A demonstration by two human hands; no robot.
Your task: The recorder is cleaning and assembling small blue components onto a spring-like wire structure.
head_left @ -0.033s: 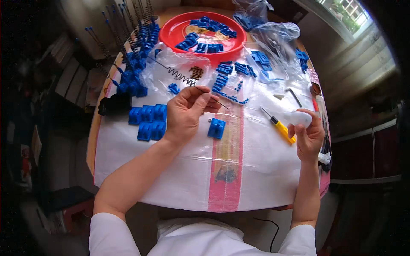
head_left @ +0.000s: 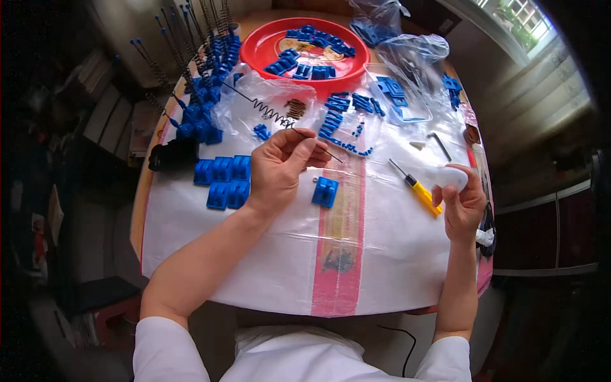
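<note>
My left hand (head_left: 280, 167), over the middle of the table, pinches a dark spring wire (head_left: 270, 114). Its coils run up and left of the fingers, and a straight end sticks out to the lower right. Just below that end lies a single blue plastic block (head_left: 325, 191), with a tiny nut-like piece (head_left: 315, 179) beside it. My right hand (head_left: 463, 202) is closed around a white, rounded, bottle-like object (head_left: 450, 179), partly covered by the fingers. Close by on its left lies a screwdriver (head_left: 422, 195) with a yellow handle. Several blue blocks (head_left: 221, 170) sit in rows left of my left hand.
A red basin (head_left: 251, 58) with blue parts stands at the far side. Tall springs (head_left: 175, 54) on blue bases crowd the far left. Small blue pieces (head_left: 331, 121), brown screw-like pieces (head_left: 295, 108), a clear tray (head_left: 417, 119), a hex key (head_left: 440, 146) and plastic bags (head_left: 414, 48) lie around.
</note>
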